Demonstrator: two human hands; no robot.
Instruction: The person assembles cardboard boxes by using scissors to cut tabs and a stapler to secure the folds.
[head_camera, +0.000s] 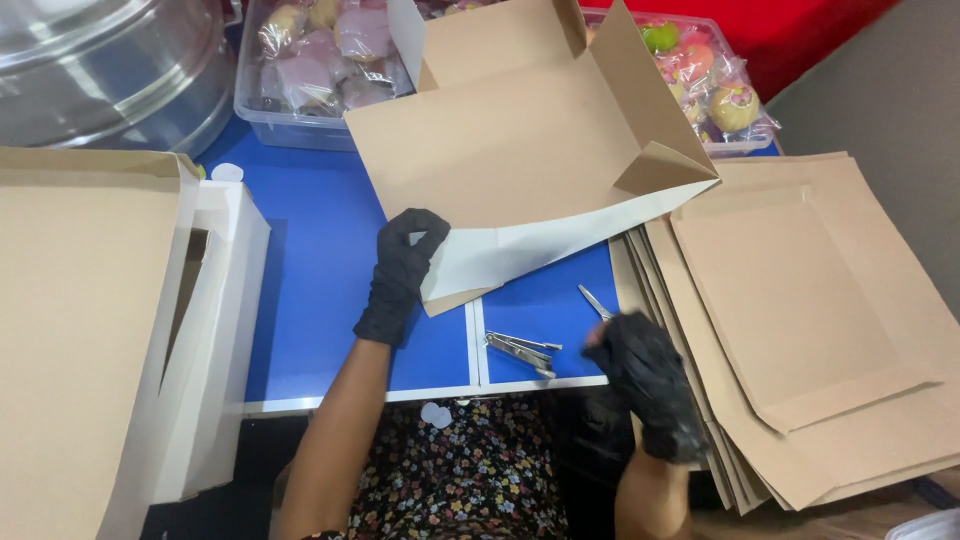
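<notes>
Black gloves cover both hands. The left hand (400, 275) pinches the lower corner of a half-folded cardboard box (520, 140) at centre frame, its fingers grasping the white inner flap. The right hand (648, 385), lower right, is blurred, so I cannot tell whether its fingers are clenched or loose; a thin metal tip (597, 302) pokes out just above it, its kind hard to make out. A metal stapler (520, 350) lies on the blue surface (320, 280) between the hands, near the white front edge. A stack of flat cardboard sheets (810, 320) overhangs that edge at right and is cut off at the bottom. Finished boxes (110, 330) stand at left, also cut off. Clear tubs of wrapped goods (300, 80) sit behind the box, partly hidden. Bare blue shows between the left hand and the finished boxes.
</notes>
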